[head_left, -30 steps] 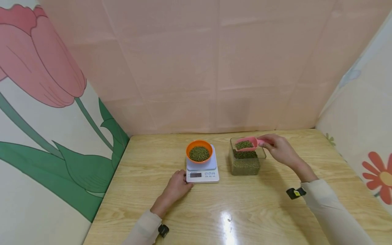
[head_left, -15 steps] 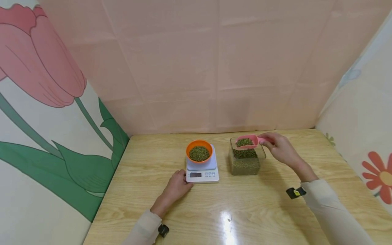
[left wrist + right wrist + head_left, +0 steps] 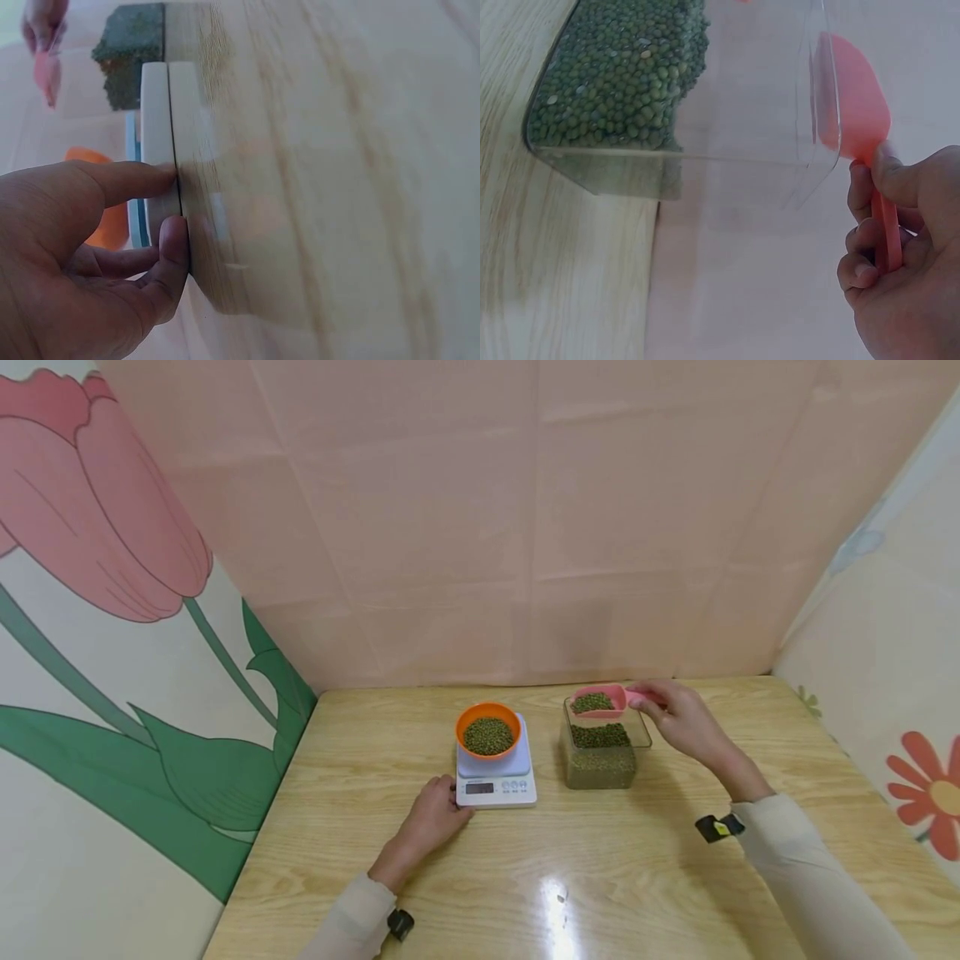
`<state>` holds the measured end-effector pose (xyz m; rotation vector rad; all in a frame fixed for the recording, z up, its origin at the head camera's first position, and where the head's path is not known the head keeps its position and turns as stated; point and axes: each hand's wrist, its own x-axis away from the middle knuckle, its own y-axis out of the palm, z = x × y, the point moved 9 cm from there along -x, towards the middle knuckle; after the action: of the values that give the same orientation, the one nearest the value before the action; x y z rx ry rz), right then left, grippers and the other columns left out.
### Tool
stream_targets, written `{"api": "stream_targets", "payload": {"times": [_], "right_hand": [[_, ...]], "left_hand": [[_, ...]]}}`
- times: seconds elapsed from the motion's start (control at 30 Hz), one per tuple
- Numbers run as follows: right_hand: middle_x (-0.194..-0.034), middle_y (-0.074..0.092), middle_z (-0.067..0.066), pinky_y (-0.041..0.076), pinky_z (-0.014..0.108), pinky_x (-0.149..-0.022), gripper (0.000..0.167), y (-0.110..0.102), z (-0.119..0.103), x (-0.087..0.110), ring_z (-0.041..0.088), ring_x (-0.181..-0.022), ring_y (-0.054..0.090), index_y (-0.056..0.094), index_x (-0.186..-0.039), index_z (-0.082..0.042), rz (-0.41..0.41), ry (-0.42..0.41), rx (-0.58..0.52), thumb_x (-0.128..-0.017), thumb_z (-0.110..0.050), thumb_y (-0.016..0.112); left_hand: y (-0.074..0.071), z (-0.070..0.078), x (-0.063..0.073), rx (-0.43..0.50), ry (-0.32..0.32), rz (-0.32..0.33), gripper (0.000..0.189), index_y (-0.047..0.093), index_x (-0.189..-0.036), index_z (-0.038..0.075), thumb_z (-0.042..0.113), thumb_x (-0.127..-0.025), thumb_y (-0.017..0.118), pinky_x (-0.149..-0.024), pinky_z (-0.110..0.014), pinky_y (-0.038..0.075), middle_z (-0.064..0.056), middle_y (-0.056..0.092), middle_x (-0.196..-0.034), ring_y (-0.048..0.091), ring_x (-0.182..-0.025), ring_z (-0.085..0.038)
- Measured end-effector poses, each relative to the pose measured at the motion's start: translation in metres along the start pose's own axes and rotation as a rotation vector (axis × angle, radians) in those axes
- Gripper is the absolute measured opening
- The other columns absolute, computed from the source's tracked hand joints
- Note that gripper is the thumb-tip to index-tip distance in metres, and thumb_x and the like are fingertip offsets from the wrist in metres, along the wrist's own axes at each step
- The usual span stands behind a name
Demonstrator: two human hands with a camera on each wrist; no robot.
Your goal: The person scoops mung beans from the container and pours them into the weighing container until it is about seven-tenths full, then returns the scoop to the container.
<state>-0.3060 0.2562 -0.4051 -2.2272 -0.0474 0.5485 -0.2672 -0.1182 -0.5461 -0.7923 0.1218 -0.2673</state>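
Note:
My right hand (image 3: 686,720) grips the handle of a pink scoop (image 3: 855,97) heaped with mung beans (image 3: 592,702). The scoop is above the rim of a clear plastic container (image 3: 602,777), which is partly filled with green mung beans (image 3: 622,82). My left hand (image 3: 433,814) holds the front left corner of a white kitchen scale (image 3: 517,800); its thumb and curled fingers touch the scale's edge in the left wrist view. On the scale's platform sits an orange bowl (image 3: 488,755) with mung beans inside. Digits on the scale's dark display are too small to read.
The wooden table (image 3: 360,735) meets a pink cloth backdrop (image 3: 435,527) at its far edge. Patterned walls stand at left and right. The container is just right of the scale, with a gap between them.
My right hand has lifted the loaded scoop higher, slightly away from me and a little to the left, over the container's far rim. The left hand, scale and bowl have stayed put.

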Motion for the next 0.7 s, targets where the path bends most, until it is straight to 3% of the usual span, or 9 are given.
{"api": "stream_targets", "payload": {"times": [0.33,0.7], "right_hand": [[-0.112,0.075,0.021,0.054,0.030,-0.078,0.024,0.006,-0.018,-0.008,0.031,-0.095,0.070,0.073,-0.123,0.002,0.011,-0.028,0.000,-0.106,-0.013,0.066],[-0.109,0.075,0.020,0.053,0.029,-0.076,0.023,0.023,-0.030,-0.019,0.030,-0.092,0.069,0.074,-0.121,0.002,-0.005,-0.056,-0.031,-0.105,-0.012,0.066]], "left_hand": [[0.000,-0.003,0.000,0.015,-0.008,-0.004,0.041,0.063,-0.119,-0.008,0.014,-0.091,0.083,-0.070,-0.023,0.053,-0.012,0.060,-0.100,0.059,-0.085,-0.015],[0.002,-0.003,0.000,0.020,0.000,-0.013,0.038,0.063,-0.118,-0.007,0.013,-0.092,0.082,-0.070,-0.022,0.052,-0.011,0.059,-0.101,0.058,-0.085,-0.014]]}}
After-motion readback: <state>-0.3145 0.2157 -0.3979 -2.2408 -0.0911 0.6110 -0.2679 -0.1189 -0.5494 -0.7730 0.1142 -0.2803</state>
